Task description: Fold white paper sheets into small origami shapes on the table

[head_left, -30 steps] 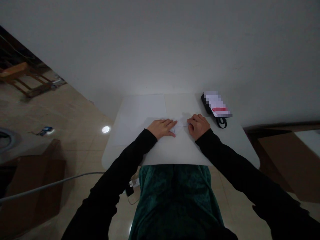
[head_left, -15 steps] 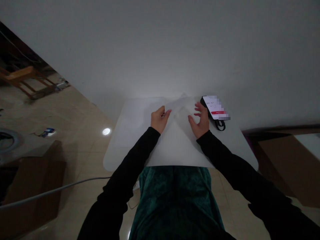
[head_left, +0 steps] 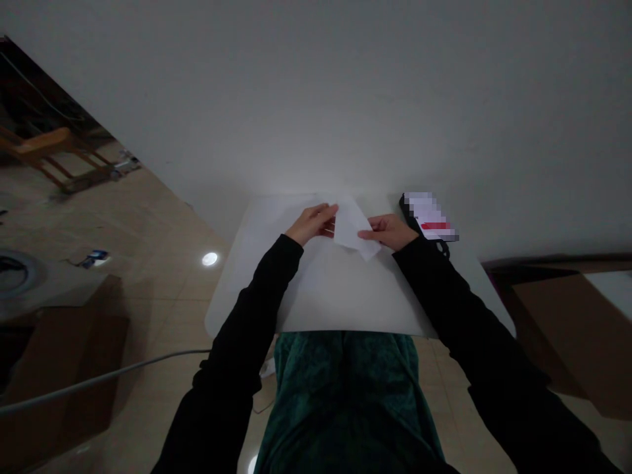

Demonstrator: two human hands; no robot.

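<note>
A folded piece of white paper [head_left: 351, 225] is held up between my two hands above the white table [head_left: 345, 296]. My left hand [head_left: 315, 221] pinches its left edge between thumb and fingers. On the other side, my right hand [head_left: 388, 230] grips the lower right part, thumb in front. The paper has angled edges and a pointed corner at its bottom right. At the left of the table lies a flat white sheet [head_left: 261, 230], faint against the tabletop.
A phone [head_left: 429, 214] with a lit screen rests at the table's back right, its dark strap [head_left: 444, 249] beside my right wrist. A pale wall [head_left: 316, 99] rises behind the table. Cardboard boxes [head_left: 74, 368] stand on the left, and a grey cable [head_left: 123, 368] crosses there.
My right hand, open before, has closed on the paper. The paper now stands turned towards me between both hands. My left hand's fingers have turned towards the right.
</note>
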